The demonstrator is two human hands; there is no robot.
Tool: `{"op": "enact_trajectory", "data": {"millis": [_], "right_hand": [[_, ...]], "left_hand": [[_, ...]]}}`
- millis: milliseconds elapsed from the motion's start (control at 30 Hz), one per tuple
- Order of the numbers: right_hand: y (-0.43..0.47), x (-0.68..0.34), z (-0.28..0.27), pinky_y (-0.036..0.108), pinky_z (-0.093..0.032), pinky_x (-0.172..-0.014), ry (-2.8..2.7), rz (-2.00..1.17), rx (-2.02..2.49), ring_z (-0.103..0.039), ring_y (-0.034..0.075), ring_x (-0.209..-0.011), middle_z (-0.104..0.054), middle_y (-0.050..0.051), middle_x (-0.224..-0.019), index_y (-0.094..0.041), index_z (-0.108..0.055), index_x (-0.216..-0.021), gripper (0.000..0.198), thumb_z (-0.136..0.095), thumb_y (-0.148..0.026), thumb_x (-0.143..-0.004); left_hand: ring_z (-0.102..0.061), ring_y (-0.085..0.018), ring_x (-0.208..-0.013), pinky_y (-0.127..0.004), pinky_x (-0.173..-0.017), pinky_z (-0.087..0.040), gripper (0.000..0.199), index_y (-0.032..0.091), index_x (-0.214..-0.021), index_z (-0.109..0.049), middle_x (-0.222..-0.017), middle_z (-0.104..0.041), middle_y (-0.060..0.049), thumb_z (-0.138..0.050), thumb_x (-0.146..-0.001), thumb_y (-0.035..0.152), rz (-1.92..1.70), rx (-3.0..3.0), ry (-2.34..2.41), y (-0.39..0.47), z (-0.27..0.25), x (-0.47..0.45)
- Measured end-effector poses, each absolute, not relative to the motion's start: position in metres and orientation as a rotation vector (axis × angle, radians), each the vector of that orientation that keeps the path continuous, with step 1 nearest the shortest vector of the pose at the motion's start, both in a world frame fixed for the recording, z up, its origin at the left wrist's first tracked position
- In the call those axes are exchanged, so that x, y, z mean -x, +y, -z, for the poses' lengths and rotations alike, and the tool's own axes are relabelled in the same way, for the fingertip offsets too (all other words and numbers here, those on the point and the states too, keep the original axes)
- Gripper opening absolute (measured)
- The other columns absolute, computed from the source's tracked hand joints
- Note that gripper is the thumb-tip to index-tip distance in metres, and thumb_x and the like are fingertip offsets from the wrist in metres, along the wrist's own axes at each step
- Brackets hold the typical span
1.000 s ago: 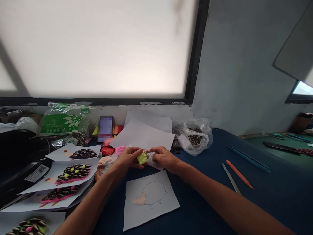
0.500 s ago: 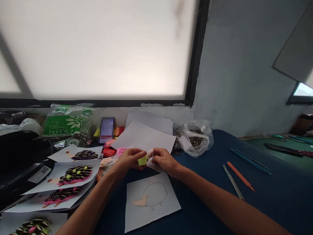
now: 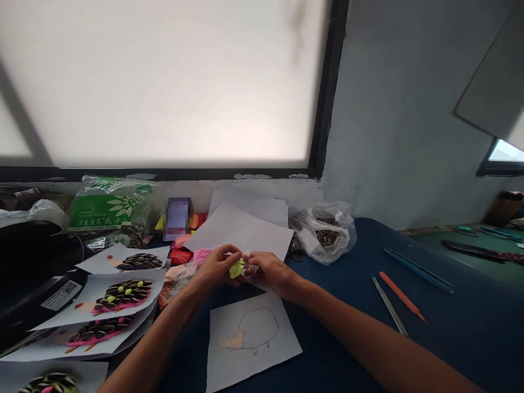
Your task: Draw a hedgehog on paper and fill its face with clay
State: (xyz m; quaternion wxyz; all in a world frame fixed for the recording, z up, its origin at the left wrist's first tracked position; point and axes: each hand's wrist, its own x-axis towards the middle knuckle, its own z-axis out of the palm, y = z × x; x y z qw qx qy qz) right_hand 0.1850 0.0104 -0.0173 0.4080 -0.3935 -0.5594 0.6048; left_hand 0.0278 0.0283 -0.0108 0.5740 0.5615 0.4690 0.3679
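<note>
My left hand (image 3: 221, 266) is closed on a lump of yellow-green modelling clay (image 3: 236, 268). Close against it, my right hand (image 3: 272, 271) pinches a crinkled clear plastic wrapper (image 3: 248, 263) that touches the clay; its fingertips are partly hidden. Below both hands lies a white card (image 3: 254, 368) with a pencil outline of a round-bodied animal with small legs. Peach-coloured clay (image 3: 233, 341) covers the head end of the drawing at its left.
Finished cards (image 3: 88, 281) with sunflower seeds on clay lie at left. Behind are clay packets (image 3: 180, 256), white sheets (image 3: 241, 226) and a bag of seeds (image 3: 326, 234). To the right rest an orange tool (image 3: 403, 296), a metal blade (image 3: 389, 305) and blue tweezers (image 3: 417, 269).
My right hand has turned over slightly and drawn in towards the left one. Less of the yellow-green clay shows, and more of the clear wrapper lies between the fingers.
</note>
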Motion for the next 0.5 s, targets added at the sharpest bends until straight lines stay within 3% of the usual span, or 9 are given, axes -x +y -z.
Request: {"op": "enact_trajectory", "data": {"millis": [167,367,500], "right_hand": [[0.014,-0.189,0.019,0.022,-0.036,-0.057,-1.38,-1.435,0.995,-0.045,0.009,-0.057,-0.054,-0.002,-0.064,-0.014,-0.065,-0.073,0.014,-0.065,-0.028,-0.074],[0.019,-0.189,0.025,0.021,-0.035,-0.058,-1.302,-1.291,1.038,-0.045,0.009,-0.062,-0.06,-0.001,-0.074,-0.015,-0.069,-0.079,0.017,-0.057,-0.015,-0.066],[0.016,-0.188,0.021,0.022,-0.034,-0.057,-1.3,-1.297,1.056,-0.045,0.009,-0.061,-0.061,-0.001,-0.072,-0.015,-0.07,-0.075,0.015,-0.066,-0.021,-0.062]], "left_hand": [[-0.066,-0.014,-0.057,-0.024,-0.049,-0.054,0.036,0.016,-0.092,-0.055,-0.074,-0.068,-0.002,-0.072,-0.074,0.043,-0.851,-1.26,0.902,0.03,0.014,-0.027],[-0.07,-0.019,-0.082,-0.032,-0.083,-0.057,0.048,0.014,-0.095,-0.057,-0.089,-0.071,-0.007,-0.086,-0.058,0.018,-0.875,-1.089,0.764,0.04,0.026,-0.017],[-0.072,-0.02,-0.076,-0.033,-0.08,-0.058,0.053,0.014,-0.094,-0.056,-0.082,-0.073,-0.007,-0.089,-0.053,0.016,-0.871,-1.088,0.837,0.041,0.028,-0.016]]}}
